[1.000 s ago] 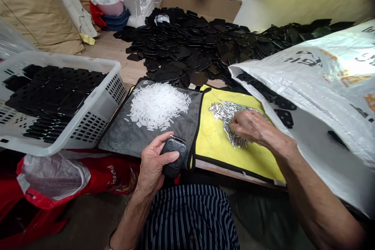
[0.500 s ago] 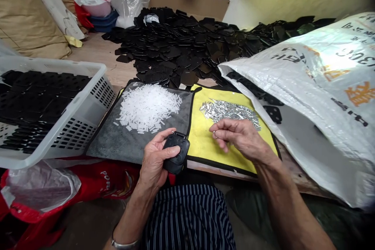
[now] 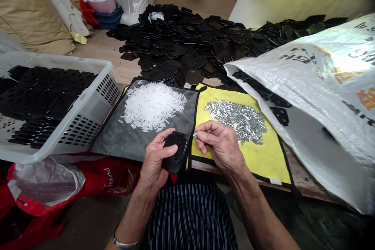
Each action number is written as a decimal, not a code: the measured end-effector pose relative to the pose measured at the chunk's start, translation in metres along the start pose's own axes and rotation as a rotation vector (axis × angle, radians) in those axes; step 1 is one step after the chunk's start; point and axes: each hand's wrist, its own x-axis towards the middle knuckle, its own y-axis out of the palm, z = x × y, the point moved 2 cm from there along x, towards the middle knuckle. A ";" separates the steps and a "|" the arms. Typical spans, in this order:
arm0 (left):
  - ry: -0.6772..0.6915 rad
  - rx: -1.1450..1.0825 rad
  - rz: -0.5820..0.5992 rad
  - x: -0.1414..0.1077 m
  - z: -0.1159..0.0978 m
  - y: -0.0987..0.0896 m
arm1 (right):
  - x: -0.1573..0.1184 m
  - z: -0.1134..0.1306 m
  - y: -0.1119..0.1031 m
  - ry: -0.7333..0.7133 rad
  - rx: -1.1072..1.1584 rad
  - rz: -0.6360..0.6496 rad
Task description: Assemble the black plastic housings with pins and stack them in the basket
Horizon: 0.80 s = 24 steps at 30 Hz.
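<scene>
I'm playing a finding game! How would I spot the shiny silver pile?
Find the big white sack on the right. Just left of it lies a yellow cloth, and on it sits a heap of tiny shiny silver sticks. Next door, on the grey cloth, is a white heap, so pick the sparkly silver one.

Two hands are working: the left hand [image 3: 155,160] is holding one black plastic casing [image 3: 175,152], the right hand [image 3: 219,144] is pinching one metal pin [image 3: 195,134]. Two towels, one grey towel [image 3: 111,144] and one yellow towel [image 3: 272,164], are carrying one heap of white plastic pieces [image 3: 152,105] and one heap of silver pins [image 3: 237,121]. One white plastic basket [image 3: 88,97] and one woven sack [image 3: 322,86] are sitting nearby, and one heap of black plates [image 3: 181,47] is lying beyond, too many to count.
</scene>
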 end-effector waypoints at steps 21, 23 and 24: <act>0.046 -0.082 0.001 -0.003 0.002 -0.009 | -0.023 -0.031 0.033 -0.459 -0.303 -0.422; 0.056 -0.080 0.002 -0.004 0.003 -0.009 | -0.023 -0.033 0.033 -0.482 -0.311 -0.426; 0.061 -0.081 0.004 -0.004 0.003 -0.009 | -0.024 -0.034 0.033 -0.493 -0.321 -0.424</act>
